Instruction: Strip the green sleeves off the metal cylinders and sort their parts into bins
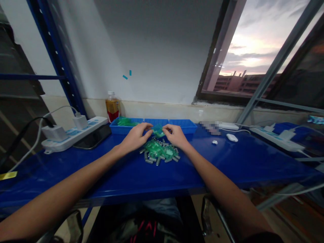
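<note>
Both of my hands meet over a small green plastic piece (158, 130), just above a pile of green pieces and short metal cylinders (160, 152) on the blue table (227, 162). My left hand (136, 135) curls its fingers onto the left side of the green piece. My right hand (175, 134) pinches its right side. A row of blue trays (182, 126) stands right behind the hands; the left tray holds more green pieces (124, 122).
A white power strip (73, 133) with plugged chargers and a dark phone lie at the left. A drink bottle (112, 106) stands against the wall. A white mouse (232, 137), a small earbud and another power strip (275, 138) lie to the right below the window.
</note>
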Demonstrator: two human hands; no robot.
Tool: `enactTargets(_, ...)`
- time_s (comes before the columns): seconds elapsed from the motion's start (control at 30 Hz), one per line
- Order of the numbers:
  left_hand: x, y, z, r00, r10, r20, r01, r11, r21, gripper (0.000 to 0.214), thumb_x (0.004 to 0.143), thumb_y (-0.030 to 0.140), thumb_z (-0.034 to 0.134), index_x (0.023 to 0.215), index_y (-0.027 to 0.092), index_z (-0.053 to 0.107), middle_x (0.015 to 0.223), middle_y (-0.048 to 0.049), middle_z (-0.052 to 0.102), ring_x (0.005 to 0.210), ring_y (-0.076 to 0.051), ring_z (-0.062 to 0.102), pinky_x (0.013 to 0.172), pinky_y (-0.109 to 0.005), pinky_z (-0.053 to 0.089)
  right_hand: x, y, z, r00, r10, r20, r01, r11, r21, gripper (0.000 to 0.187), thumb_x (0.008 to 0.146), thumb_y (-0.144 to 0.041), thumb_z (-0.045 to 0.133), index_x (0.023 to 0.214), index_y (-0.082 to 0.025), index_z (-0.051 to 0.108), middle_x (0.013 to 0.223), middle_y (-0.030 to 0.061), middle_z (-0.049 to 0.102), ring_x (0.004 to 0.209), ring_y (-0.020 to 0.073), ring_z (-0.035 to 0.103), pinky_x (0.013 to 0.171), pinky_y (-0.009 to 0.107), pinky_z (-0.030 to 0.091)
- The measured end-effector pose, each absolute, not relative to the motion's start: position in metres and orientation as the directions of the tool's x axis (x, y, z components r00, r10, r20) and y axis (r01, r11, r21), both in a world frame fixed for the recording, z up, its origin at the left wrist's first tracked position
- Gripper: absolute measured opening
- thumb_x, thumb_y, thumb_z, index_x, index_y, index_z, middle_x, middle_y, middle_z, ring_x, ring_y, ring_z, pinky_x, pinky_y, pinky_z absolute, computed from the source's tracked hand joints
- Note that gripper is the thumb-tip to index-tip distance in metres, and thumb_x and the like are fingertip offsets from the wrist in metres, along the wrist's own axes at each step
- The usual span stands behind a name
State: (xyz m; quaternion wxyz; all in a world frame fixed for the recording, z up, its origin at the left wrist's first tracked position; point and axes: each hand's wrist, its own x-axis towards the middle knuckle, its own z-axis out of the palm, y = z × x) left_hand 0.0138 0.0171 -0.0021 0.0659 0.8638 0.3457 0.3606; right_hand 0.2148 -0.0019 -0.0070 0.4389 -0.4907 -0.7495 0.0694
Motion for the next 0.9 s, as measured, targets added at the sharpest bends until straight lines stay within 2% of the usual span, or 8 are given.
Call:
enactTargets(0.1,0.015,0.013,-0.011,0.423,0.717,0.554,0.474,-0.696,0.539,0.032,0.086,0.037,0.047,0.107,0.015,0.055,0.094,-0.0075,0.064,0.084,-0.019,0.060,0.070,-0.031,0.046,0.209,-0.007,-0.005,-0.138,0.805,0.577,0.631,0.520,-0.575,0.017,0.080,-0.023,0.052,0.078,-0.015,0.067,0.068,0.0016,0.066,0.062,0.0132,0.056,0.059,0.024,0.038)
enactTargets(0.27,0.012,0.020,-0.016,0.367,0.773,0.518,0.352,-0.631,0.692,0.023,0.079,0.036,0.054,0.088,0.015,0.055,0.080,-0.0041,0.062,0.073,-0.016,0.058,0.066,-0.028,0.045,0.199,-0.012,-0.006,-0.091,0.804,0.588,0.551,0.532,-0.643,0.020,0.080,-0.028,0.052,0.079,-0.014,0.066,0.070,0.0025,0.065,0.063,0.0124,0.055,0.060,0.024,0.039)
enactTargets(0.4,0.010,0.021,-0.013,0.379,0.759,0.529,0.343,-0.646,0.682,0.023,0.080,0.036,0.053,0.088,0.015,0.057,0.077,-0.0032,0.061,0.071,-0.016,0.056,0.065,-0.028,0.044,0.199,-0.014,-0.004,-0.127,0.828,0.546,0.533,0.521,-0.667,0.020,0.078,-0.030,0.056,0.081,-0.013,0.065,0.069,0.0022,0.064,0.063,0.0118,0.054,0.059,0.023,0.039)
enactTargets(0.53,0.009,0.013,-0.009,0.424,0.728,0.539,0.338,-0.679,0.651,0.026,0.083,0.038,0.050,0.092,0.017,0.062,0.086,-0.0043,0.063,0.080,-0.018,0.057,0.068,-0.028,0.044,0.200,-0.015,-0.003,-0.257,0.867,0.428,0.546,0.495,-0.675,0.015,0.076,-0.026,0.054,0.069,-0.014,0.061,0.060,-0.0007,0.058,0.057,0.0097,0.049,0.056,0.022,0.036)
enactTargets(0.63,0.010,0.012,-0.007,0.394,0.746,0.537,0.265,-0.652,0.710,0.029,0.082,0.039,0.053,0.098,0.017,0.062,0.090,-0.0046,0.063,0.083,-0.018,0.057,0.070,-0.028,0.044,0.200,-0.014,-0.004,-0.321,0.882,0.345,0.521,0.469,-0.714,0.017,0.075,-0.027,0.054,0.063,-0.015,0.056,0.053,-0.0028,0.052,0.051,0.0088,0.045,0.051,0.022,0.033)
enactTargets(0.77,0.012,0.016,-0.009,0.378,0.833,0.404,0.137,-0.482,0.866,0.036,0.078,0.043,0.057,0.101,0.016,0.058,0.076,-0.0018,0.059,0.069,-0.014,0.056,0.060,-0.025,0.044,0.202,-0.008,-0.007,-0.222,0.890,0.398,0.434,0.456,-0.777,0.021,0.074,-0.033,0.056,0.062,-0.016,0.052,0.053,-0.0036,0.051,0.050,0.0088,0.045,0.050,0.022,0.033)
enactTargets(0.9,0.010,0.022,-0.012,0.413,0.842,0.347,0.116,-0.427,0.897,0.034,0.068,0.042,0.066,0.085,0.014,0.057,0.071,-0.0006,0.059,0.065,-0.014,0.056,0.061,-0.026,0.045,0.207,-0.005,-0.005,-0.108,0.895,0.434,0.388,0.439,-0.810,0.022,0.072,-0.036,0.058,0.063,-0.017,0.051,0.055,-0.0023,0.054,0.053,0.0108,0.051,0.053,0.023,0.038)
